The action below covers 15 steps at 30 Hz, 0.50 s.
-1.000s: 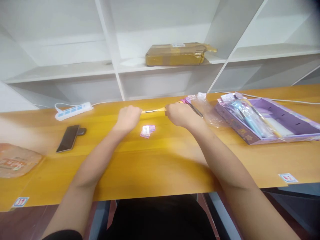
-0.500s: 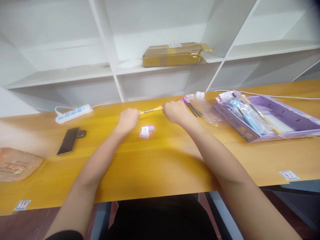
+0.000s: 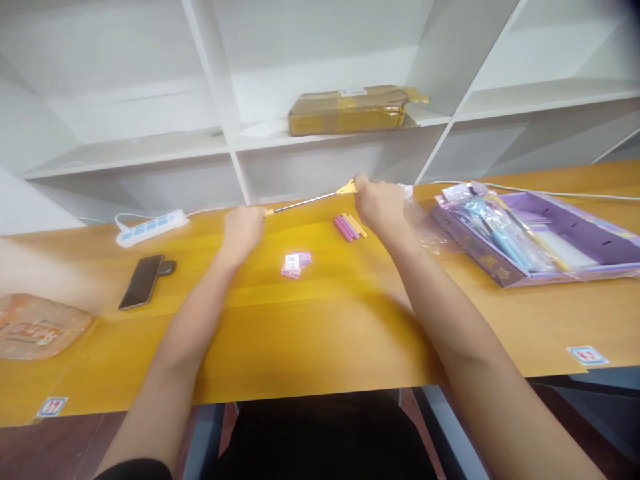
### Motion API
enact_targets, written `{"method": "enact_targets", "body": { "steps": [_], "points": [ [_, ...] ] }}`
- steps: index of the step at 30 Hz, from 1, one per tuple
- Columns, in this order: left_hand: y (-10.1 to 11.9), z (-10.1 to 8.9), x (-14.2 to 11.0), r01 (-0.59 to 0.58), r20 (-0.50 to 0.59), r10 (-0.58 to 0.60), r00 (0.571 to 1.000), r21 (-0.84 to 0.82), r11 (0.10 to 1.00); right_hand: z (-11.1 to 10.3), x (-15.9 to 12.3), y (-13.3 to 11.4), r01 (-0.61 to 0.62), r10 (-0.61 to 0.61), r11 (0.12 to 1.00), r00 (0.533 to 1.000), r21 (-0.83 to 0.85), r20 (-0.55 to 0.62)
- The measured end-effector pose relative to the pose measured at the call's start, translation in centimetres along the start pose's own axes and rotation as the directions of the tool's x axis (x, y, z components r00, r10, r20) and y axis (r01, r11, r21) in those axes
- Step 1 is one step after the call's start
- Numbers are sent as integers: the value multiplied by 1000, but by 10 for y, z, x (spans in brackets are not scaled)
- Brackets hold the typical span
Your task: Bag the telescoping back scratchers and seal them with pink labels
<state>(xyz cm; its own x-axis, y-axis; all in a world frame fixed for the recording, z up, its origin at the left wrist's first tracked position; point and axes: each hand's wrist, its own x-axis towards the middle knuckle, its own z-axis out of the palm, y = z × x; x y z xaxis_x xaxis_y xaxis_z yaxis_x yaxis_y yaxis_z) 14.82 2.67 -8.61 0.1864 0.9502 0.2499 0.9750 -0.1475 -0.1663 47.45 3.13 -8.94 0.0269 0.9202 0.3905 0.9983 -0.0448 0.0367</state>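
Surface: orange desk (image 3: 320,333); phone (image 3: 141,281), power strip (image 3: 150,228), purple tray (image 3: 550,247)
Room: white shelving (image 3: 150,143); parcel (image 3: 355,110)
Rod: thin rod (image 3: 305,202), possibly telescopic, above desk; left hand (image 3: 243,230) and right hand (image 3: 381,202) pinch its ends

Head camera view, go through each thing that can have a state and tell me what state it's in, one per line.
telescopic rod: pulled out long, held at both ends above the table
left hand: closed on the rod's handle end
right hand: pinching the rod's yellow tip
phone: flat, screen dark
purple box: open, packets inside
parcel: taped, one end torn, on the shelf
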Motion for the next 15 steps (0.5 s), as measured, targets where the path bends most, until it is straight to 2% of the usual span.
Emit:
{"method": "enact_targets", "body": {
  "steps": [4, 7, 11, 13, 15],
  "points": [
    [-14, -4, 2, 21, -31, -20, 999, 29, 999, 3, 5, 30, -124, 126, 992, 988, 34, -91],
    [-24, -7, 4, 46, -32, -45, 998, 21, 999, 1, 10, 60, -218, 223, 975, 962, 48, -159],
    [-46, -14, 5, 97, -45, -96, 994, 15, 995, 4, 12, 108, -416, 418, 907, 875, 63, -243],
    [-57, -18, 6, 127, -55, -125, 991, 30, 991, 9, 11, 131, -452, 450, 890, 851, 59, -272],
    [-64, -23, 5, 134, -66, -132, 989, 28, 991, 16, 8, 147, -430, 423, 902, 854, 46, -303]
  ]
}}
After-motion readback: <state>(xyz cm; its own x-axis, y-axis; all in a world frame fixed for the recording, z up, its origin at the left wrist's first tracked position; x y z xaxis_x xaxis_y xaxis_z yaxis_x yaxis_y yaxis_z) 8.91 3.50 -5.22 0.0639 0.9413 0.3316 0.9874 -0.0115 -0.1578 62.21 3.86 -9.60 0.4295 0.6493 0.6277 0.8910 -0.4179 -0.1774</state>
